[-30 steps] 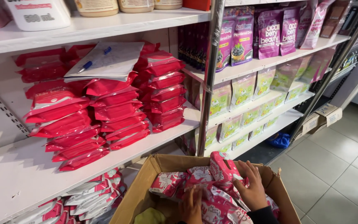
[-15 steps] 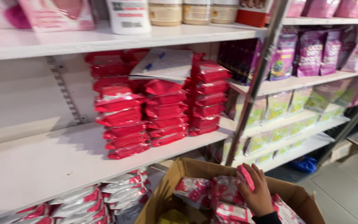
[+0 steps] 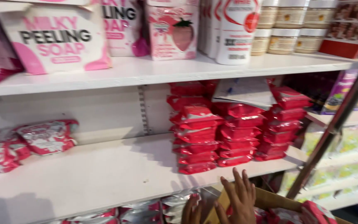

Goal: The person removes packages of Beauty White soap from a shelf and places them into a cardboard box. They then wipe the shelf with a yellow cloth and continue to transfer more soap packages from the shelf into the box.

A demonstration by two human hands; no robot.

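At bottom centre I see my right hand (image 3: 240, 199), fingers spread wide, holding nothing, above the cardboard box (image 3: 270, 198); left hand (image 3: 191, 210) grip: cannot tell.

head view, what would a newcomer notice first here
The tall stacks of red packets on the middle white shelf grab the eye, with a sheet of paper lying on top. Above them stand pink and white soap boxes. At the bottom, a hand with spread fingers rises over the cardboard box of pink packets.
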